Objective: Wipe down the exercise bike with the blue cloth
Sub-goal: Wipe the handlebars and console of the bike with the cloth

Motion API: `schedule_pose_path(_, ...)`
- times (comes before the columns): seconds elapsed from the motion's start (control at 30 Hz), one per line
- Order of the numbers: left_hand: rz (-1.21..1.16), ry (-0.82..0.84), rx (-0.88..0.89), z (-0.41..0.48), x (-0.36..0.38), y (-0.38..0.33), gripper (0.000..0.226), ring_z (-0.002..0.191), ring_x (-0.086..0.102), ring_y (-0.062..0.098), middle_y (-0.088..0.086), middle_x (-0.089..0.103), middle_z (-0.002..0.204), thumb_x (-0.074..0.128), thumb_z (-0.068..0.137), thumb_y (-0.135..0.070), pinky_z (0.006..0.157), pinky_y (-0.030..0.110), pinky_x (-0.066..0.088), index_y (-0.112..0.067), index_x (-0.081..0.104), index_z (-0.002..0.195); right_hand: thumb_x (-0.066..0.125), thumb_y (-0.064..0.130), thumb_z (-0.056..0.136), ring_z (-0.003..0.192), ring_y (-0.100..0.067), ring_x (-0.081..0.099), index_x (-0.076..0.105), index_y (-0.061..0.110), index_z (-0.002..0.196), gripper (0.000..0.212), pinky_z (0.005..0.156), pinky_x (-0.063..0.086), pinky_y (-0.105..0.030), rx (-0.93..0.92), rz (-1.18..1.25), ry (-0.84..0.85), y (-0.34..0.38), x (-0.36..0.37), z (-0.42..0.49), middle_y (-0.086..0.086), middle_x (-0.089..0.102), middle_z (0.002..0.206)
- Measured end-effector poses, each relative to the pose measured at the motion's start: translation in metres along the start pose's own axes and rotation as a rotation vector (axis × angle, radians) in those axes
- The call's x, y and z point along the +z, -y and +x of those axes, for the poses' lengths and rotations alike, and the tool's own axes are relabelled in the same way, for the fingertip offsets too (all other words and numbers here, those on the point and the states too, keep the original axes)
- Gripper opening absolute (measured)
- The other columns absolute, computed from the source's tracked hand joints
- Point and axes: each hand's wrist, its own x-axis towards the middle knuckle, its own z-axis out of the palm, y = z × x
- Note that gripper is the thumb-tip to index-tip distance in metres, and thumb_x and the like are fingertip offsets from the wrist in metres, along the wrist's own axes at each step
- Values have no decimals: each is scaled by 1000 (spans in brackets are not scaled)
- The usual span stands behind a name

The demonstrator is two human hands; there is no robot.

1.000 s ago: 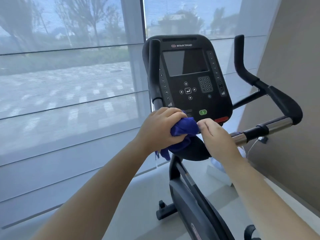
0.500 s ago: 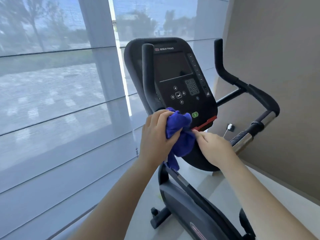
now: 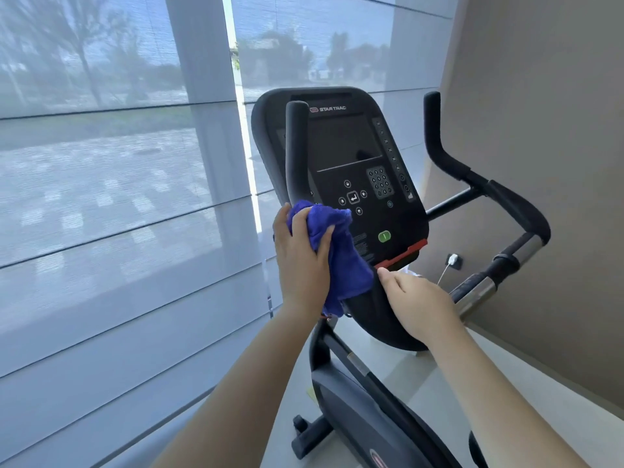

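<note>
The blue cloth is bunched in the left hand, whose fingers and thumb are curled round it, and it lies against the lower left part of the console of the exercise bike. The cloth sits just at the foot of the left handle. This black bar stands almost upright, so its long axis goes straight up from the hand; a wipe along it would, I think, be an upward stroke. The left hand is clearly the nearer one to this bar.

The right hand holds nothing: it rests with fairly straight fingers on the lower rim of the console, the forefinger close to the edge of the cloth. Whether it touches the cloth I cannot tell.

The left hand covers how far the cloth goes round the bar. The bar hides the left strip of the console, and the seat and pedals are out of the picture
</note>
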Motion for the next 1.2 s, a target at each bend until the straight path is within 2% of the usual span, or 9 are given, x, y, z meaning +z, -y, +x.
schedule_pose_path(0.1, 55, 36, -57, 11, 5, -6, 40, 121, 46, 15, -3, 35, 138, 59, 92, -28, 101, 32, 41, -22, 44, 128, 21, 44, 102, 80, -22, 43, 64, 19, 101, 50, 70, 33, -31, -16, 2, -12, -2, 0, 1, 4, 47, 76)
schedule_pose_path(0.2, 111, 87, -171, 19, 5, -10, 61, 115, 51, 17, -1, 35, 139, 62, 89, -33, 91, 31, 43, -25, 32, 140, 22, 45, 101, 81, -23, 47, 64, 19, 94, 50, 71, 34, -30, -40, 6, -29, -4, 1, 2, 5, 48, 73)
schedule_pose_path(0.3, 177, 27, -144, 20, 7, -11, 53, 114, 52, 22, 1, 36, 135, 61, 89, -31, 86, 32, 43, -23, 36, 136, 21, 47, 101, 79, -21, 48, 63, 21, 91, 50, 71, 36, -28, -60, 0, -28, -7, 1, 3, 6, 50, 72)
schedule_pose_path(0.43, 207, -130, -51, 30, 11, -17, 58, 122, 43, 22, 2, 34, 138, 62, 90, -30, 89, 29, 39, -18, 35, 139, 20, 48, 101, 80, -21, 50, 61, 21, 91, 50, 73, 40, -30, -73, 48, -2, -11, 3, 4, 5, 55, 78)
schedule_pose_path(0.6, 292, 6, -269, 38, 21, -14, 102, 131, 39, 27, 5, 23, 150, 74, 76, -45, 98, 42, 40, -18, 9, 150, 15, 44, 102, 79, -13, 43, 56, 26, 113, 46, 68, 33, -24, -147, 22, 19, -17, 5, 7, 6, 63, 102)
schedule_pose_path(0.63, 292, 28, -306, 39, 22, -13, 108, 130, 41, 28, 6, 22, 150, 77, 73, -44, 98, 43, 40, -20, 6, 151, 16, 45, 102, 78, -14, 44, 57, 26, 110, 47, 69, 33, -24, -142, 35, 25, -17, 5, 7, 5, 63, 100)
schedule_pose_path(0.9, 420, 61, -342, 63, 29, -11, 105, 108, 53, 35, 13, 29, 136, 72, 76, -27, 74, 34, 41, -25, -2, 151, 16, 48, 101, 76, -17, 47, 56, 23, 99, 47, 66, 33, -27, -152, 32, 21, -18, 6, 9, 3, 62, 91)
schedule_pose_path(1.07, 449, 18, -339, 76, 31, -7, 108, 108, 53, 36, 13, 31, 137, 70, 76, -27, 77, 37, 45, -26, -7, 152, 15, 48, 101, 75, -17, 48, 53, 23, 94, 46, 65, 33, -28, -167, 27, -8, -20, 7, 8, 6, 57, 84)
schedule_pose_path(1.2, 426, -21, -337, 95, 31, -8, 99, 107, 55, 35, 13, 32, 137, 66, 80, -24, 72, 34, 39, -20, -1, 152, 14, 49, 100, 75, -15, 49, 55, 25, 100, 48, 64, 34, -25, -184, 22, -23, -22, 10, 11, 8, 62, 89)
